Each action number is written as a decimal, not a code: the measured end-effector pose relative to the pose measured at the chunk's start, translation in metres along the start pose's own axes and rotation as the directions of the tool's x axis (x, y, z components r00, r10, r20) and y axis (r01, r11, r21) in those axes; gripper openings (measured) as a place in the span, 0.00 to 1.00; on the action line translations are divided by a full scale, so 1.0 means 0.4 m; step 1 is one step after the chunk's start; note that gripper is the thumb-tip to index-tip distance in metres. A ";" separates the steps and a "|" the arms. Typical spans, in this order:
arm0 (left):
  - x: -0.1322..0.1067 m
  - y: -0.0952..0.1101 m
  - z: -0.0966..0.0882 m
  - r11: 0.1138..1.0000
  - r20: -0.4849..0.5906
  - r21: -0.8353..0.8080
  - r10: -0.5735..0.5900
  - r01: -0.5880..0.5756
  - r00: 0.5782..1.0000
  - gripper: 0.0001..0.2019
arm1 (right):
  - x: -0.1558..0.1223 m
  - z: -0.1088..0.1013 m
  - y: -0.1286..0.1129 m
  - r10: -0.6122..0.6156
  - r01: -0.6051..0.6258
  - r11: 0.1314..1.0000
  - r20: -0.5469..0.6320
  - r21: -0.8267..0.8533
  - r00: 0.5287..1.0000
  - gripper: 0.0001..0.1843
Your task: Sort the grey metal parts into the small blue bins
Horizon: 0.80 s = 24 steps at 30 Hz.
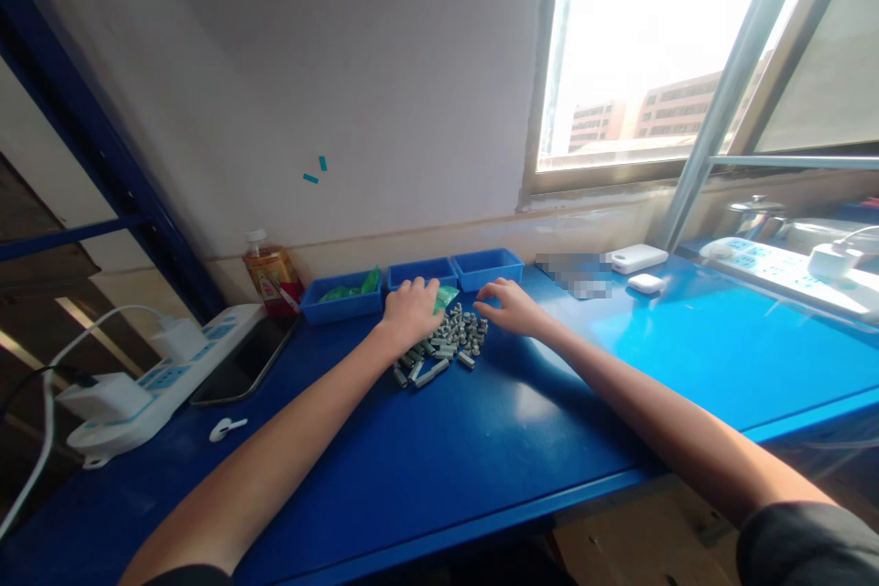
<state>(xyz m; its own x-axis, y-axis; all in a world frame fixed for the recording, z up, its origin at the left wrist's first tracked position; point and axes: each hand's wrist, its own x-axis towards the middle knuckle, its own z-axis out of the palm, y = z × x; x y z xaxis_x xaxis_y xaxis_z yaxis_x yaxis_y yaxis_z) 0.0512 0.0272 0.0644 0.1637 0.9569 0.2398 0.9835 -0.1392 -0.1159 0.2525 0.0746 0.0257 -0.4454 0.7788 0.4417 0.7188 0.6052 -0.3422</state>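
A loose heap of small silvery metal parts, among them hex standoffs (pixel 432 373) and short nut-like pieces (pixel 471 330), lies on the blue tabletop. Over the heap's left side is my left hand (pixel 410 313), its fingers curled down on a piece of green plastic bag (pixel 446 298); its fingertips are partly hidden. My right hand (pixel 512 306) hovers just right of the heap, fingers bent and apart from the thumb, with nothing seen between them. Behind stand three blue bins: the left bin (pixel 316 311) contains green plastic, beside the middle bin (pixel 420 267) and the right bin (pixel 486 269).
At left are a power strip (pixel 147 385), a phone (pixel 244 364), an earbud (pixel 225 428) and a bottle (pixel 271 270). To the right lie a white power bank (pixel 638 257), an earbud case (pixel 645 284) and another power strip (pixel 775 270). A wall and window rise behind.
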 end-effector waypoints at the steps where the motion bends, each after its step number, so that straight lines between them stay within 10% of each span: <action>1: -0.005 -0.003 0.005 1.000 -0.006 -0.011 -0.003 0.003 1.000 0.23 | 0.000 0.001 0.001 -0.005 0.005 1.000 0.001 0.000 1.000 0.12; 19: 0.016 -0.160 -0.030 0.938 0.167 -0.345 0.091 -0.028 0.982 0.45 | -0.001 0.008 0.011 -0.067 0.069 0.997 0.057 -0.037 0.996 0.12; 24: 0.073 -0.273 -0.051 0.857 0.062 -0.396 -0.332 0.329 0.941 0.32 | -0.001 0.012 0.014 -0.088 0.090 0.996 0.091 -0.017 0.992 0.12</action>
<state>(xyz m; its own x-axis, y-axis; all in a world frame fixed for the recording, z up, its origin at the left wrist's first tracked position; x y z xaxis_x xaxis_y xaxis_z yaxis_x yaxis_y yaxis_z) -0.0500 0.0651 0.1035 -0.1774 0.9626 0.2047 0.9277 0.0941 0.3612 0.2542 0.0783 0.0198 -0.5539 0.7343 0.3924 0.6848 0.6699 -0.2869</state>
